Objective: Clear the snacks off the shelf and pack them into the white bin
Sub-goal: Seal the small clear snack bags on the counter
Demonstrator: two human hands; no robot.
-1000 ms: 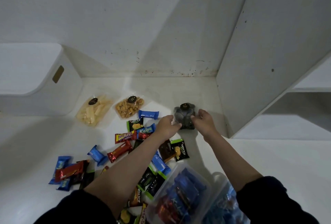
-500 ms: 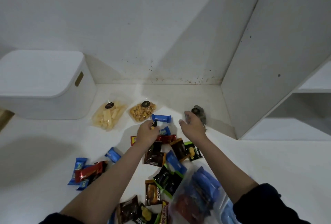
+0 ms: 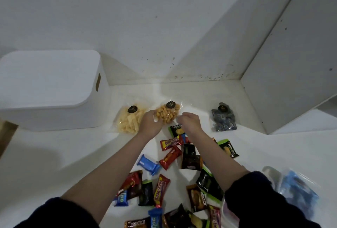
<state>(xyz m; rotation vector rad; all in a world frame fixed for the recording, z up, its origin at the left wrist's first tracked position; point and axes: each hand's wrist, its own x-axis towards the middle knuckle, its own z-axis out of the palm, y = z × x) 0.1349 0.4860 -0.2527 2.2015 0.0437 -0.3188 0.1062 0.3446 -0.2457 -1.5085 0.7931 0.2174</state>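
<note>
Both hands, left hand (image 3: pixel 149 125) and right hand (image 3: pixel 190 122), reach the orange snack bag (image 3: pixel 168 111).

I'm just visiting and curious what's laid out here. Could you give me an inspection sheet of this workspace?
Surface: white shelf top, dark specks along its back edge.
Job's things: lidded white plastic bin, closed, at the left; clear bag of pale yellow sticks; clear bag of orange curly snacks; clear bag of dark swirl-patterned biscuits; loose foil-wrapped bars and small packets scattered in front.
Clutter: clear plastic bag of blue-wrapped bars, lower right.
Grippers: left hand and right hand at the orange snack bag; whether either grips it is unclear.
Cables: nothing seen.
Surroundings: white back wall, white side panel.
</note>
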